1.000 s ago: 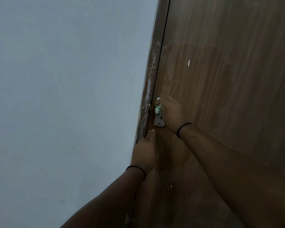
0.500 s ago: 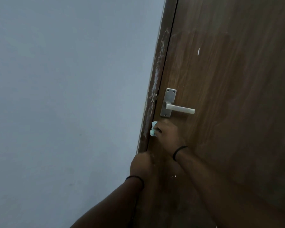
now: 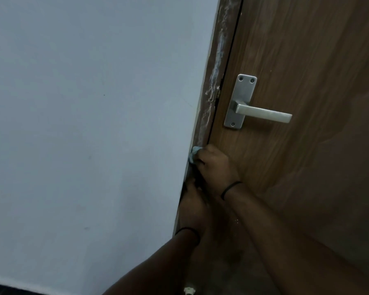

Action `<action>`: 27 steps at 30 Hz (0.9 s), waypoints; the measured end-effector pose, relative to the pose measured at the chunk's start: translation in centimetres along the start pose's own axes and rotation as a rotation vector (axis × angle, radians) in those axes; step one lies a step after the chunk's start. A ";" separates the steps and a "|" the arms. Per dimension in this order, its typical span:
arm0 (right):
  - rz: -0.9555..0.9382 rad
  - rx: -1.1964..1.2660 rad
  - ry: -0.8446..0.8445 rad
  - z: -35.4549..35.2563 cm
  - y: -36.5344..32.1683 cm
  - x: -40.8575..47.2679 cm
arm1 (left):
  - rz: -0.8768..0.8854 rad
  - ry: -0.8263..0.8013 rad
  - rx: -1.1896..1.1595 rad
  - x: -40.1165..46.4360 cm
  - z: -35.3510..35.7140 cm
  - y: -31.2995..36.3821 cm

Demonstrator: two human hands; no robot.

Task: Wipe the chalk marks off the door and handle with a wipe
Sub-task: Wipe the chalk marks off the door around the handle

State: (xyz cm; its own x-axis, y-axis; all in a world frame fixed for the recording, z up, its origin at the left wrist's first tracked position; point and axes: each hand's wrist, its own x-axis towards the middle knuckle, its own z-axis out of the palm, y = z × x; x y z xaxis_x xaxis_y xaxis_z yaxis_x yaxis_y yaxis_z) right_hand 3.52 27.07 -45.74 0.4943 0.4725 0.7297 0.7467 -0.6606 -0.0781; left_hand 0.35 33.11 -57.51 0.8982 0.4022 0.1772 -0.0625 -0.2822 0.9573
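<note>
A brown wooden door [image 3: 296, 71] fills the right side, with a silver lever handle [image 3: 262, 113] on a metal plate. White chalk smears run down the door frame [image 3: 216, 67] left of the handle. My right hand [image 3: 213, 165] grips a crumpled pale blue wipe [image 3: 193, 153] and presses it against the frame below the handle. My left hand [image 3: 193, 207] rests lower down against the frame edge, just beneath the right hand; how its fingers lie is hard to make out.
A plain pale wall [image 3: 83, 124] takes up the left half. A small white object [image 3: 189, 291] shows at the bottom near the door's foot. A few white specks [image 3: 236, 220] dot the door by my right forearm.
My right hand has slid the wipe down from the handle, uncovering it, to the frame below. My left hand stays low on the frame. The view has dropped.
</note>
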 end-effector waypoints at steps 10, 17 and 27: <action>0.073 -0.140 -0.101 -1.0 -0.9 0.7 | 0.233 0.000 0.235 -0.2 -1.4 3.3; 0.073 -0.269 0.138 -5.4 -2.1 5.6 | 0.154 -0.029 0.115 -2.1 -3.2 4.6; 0.166 -0.260 -0.352 -1.4 -1.4 -1.7 | 0.048 -0.141 0.292 -3.5 -3.9 3.4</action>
State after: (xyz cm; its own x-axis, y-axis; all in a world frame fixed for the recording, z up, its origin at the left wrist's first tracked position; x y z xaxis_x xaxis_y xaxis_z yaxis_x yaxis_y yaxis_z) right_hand 0.98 26.34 -45.90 0.7520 0.4875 0.4437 0.5307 -0.8470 0.0312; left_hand -4.70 34.18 -53.92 0.9500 0.2635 0.1676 0.0029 -0.5442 0.8390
